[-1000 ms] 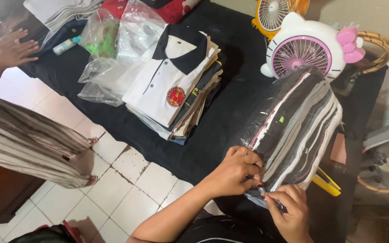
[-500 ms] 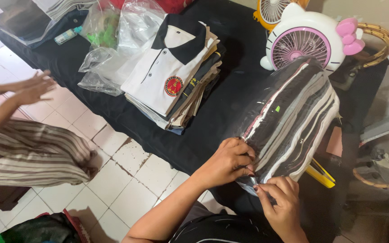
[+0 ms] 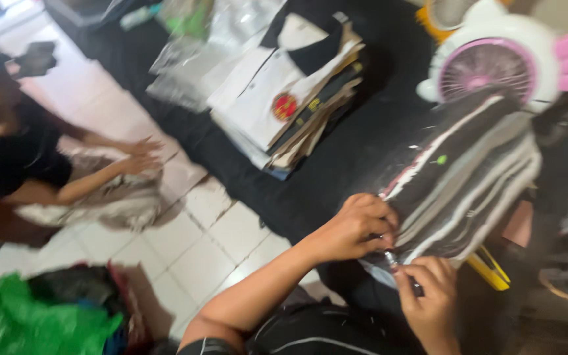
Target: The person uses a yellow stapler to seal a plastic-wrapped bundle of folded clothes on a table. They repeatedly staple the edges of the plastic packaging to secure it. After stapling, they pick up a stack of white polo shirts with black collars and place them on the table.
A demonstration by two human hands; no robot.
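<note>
- A stack of folded striped garments in a clear plastic bag (image 3: 468, 177) lies at the right of the frame, on the near edge of a table covered in black cloth (image 3: 336, 164).
- The left hand (image 3: 356, 227) is curled closed on the lower corner of the bag, fingers pinched together at its edge.
- The right hand (image 3: 432, 302) sits just below and to the right of it, at lower centre right, closed round a small dark slim tool (image 3: 392, 260) whose tip meets the bag's corner; the blur hides what the tool is.
- The two hands are close together, almost touching, at that same corner.
- A yellow object (image 3: 488, 269) pokes out from under the bag at its lower right.
- Behind the bag, in the upper right, stands a white and pink fan (image 3: 494, 59) with a pink bow.
- At upper centre lies a pile of folded white shirts with black collars (image 3: 284, 98), a red badge on the top one.
- Loose clear plastic bags (image 3: 192, 59) lie beyond the pile, toward the upper left.
- At the left another person (image 3: 14, 151) in a black top leans over striped fabric (image 3: 113, 197) on the white tiled floor (image 3: 198, 243), both hands pressed on it.
- A green plastic bag (image 3: 27, 322) fills the lower left corner.
</note>
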